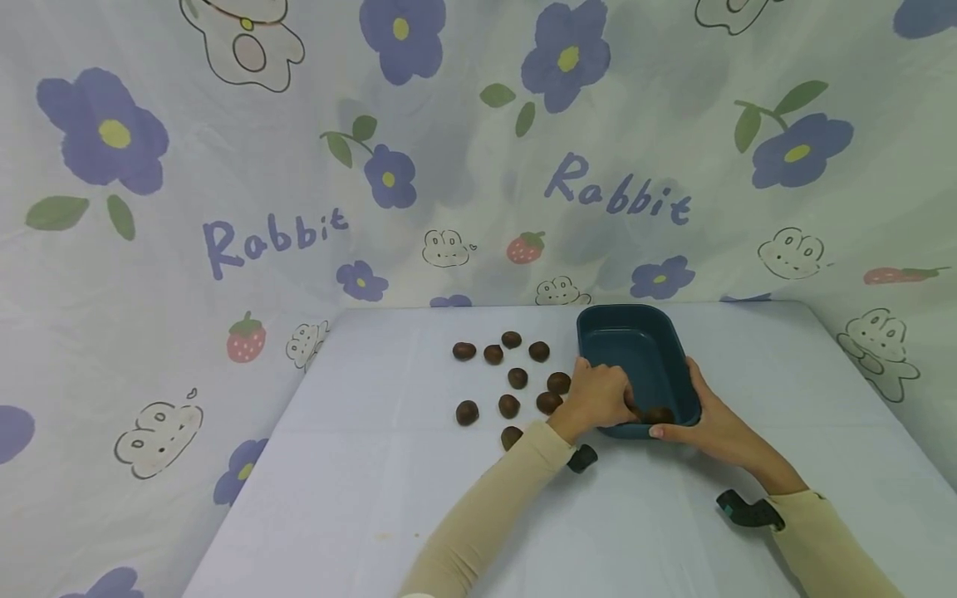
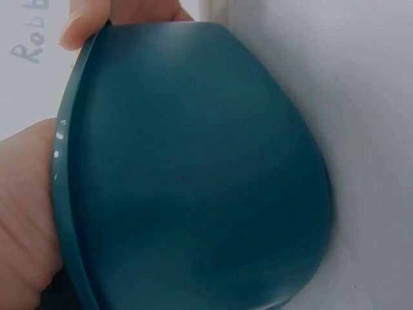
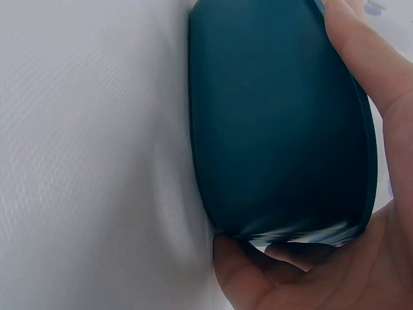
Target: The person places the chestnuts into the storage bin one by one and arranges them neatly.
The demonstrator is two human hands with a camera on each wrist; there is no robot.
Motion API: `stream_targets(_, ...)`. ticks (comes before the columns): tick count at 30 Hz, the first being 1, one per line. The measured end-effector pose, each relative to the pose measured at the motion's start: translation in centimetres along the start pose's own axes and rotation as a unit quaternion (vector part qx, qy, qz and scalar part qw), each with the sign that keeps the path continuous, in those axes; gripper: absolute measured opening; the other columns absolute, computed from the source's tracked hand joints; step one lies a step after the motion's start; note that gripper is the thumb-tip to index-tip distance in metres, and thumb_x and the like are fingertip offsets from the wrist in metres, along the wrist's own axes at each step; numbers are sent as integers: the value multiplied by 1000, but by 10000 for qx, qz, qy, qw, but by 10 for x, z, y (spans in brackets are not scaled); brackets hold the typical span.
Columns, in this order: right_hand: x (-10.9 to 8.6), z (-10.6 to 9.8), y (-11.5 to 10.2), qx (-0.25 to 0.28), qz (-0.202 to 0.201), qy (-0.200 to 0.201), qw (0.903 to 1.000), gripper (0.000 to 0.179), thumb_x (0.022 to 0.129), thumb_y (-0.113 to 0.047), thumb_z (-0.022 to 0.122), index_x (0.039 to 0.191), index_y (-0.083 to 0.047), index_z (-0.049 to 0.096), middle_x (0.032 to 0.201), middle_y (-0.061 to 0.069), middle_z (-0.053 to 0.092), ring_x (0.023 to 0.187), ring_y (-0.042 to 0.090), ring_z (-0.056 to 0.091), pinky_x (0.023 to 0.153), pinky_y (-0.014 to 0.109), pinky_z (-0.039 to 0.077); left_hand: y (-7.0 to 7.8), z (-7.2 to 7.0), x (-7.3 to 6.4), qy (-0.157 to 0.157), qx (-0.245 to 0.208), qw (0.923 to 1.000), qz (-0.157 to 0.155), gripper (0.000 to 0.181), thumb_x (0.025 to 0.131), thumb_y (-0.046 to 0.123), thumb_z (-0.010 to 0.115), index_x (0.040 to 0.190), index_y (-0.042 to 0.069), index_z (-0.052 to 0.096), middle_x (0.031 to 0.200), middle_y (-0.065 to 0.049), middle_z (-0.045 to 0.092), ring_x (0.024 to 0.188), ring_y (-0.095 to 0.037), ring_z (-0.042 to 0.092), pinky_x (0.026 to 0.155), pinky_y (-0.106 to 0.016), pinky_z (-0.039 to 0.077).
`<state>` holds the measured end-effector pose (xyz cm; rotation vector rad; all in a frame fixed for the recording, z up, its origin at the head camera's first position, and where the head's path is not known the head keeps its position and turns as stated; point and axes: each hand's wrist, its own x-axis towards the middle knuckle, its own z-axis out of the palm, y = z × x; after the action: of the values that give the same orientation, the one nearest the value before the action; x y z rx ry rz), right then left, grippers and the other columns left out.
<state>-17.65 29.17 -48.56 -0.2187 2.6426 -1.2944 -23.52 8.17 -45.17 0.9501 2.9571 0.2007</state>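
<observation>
A dark teal rectangular dish [image 1: 631, 320] stands at the right of the table. My left hand [image 1: 601, 394] reaches over its left rim, fingers bent down inside. Beside those fingers, a brown chestnut [image 1: 658, 416] lies at the dish's near end; whether the fingertips hold another is hidden. In the left wrist view, the dish's outer wall [image 2: 193, 161] covers the fingertips. My right hand [image 1: 714, 428] grips the near right corner, its thumb over the front rim. The right wrist view shows fingers [image 3: 242, 271] curled under the dish's end [image 3: 277, 129].
Several loose chestnuts [image 1: 517, 378] lie spread on the white tablecloth [image 1: 359, 465] left of the dish. One chestnut [image 1: 512, 438] is partly behind the left sleeve [image 1: 493, 507]. A patterned curtain [image 1: 463, 149] hangs behind the table.
</observation>
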Motion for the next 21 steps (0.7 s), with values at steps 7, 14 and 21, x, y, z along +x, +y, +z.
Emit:
stream_targets(7, 0, 0, 1, 80, -49, -25, 10000, 132, 86, -38, 82, 162, -18, -25, 171, 30, -7, 152, 64, 10, 106, 84, 25, 3, 2, 1, -71, -42, 9999, -126, 16, 78, 52, 88, 78, 38, 80, 77, 23, 73, 74, 2, 58, 77, -27, 32)
stream_targets(14, 0, 0, 2, 8, -23, -4, 10000, 132, 86, -39, 81, 162, -17, -24, 171, 30, -7, 151, 65, 11, 105, 85, 25, -2, -1, -3, 94, -582, 9983, -7, 20, 81, 53, 85, 89, 34, 83, 89, 21, 77, 85, 2, 64, 84, -28, 39)
stream_targets(21, -1, 0, 1, -119, -76, 36, 9999, 131, 86, -41, 81, 163, -17, -23, 171, 31, -6, 150, 66, 13, 104, 85, 26, -36, -25, -26, 876, -2510, 9640, 39, 28, 89, 42, 81, 106, 20, 82, 102, 7, 78, 89, -6, 66, 73, -18, 51)
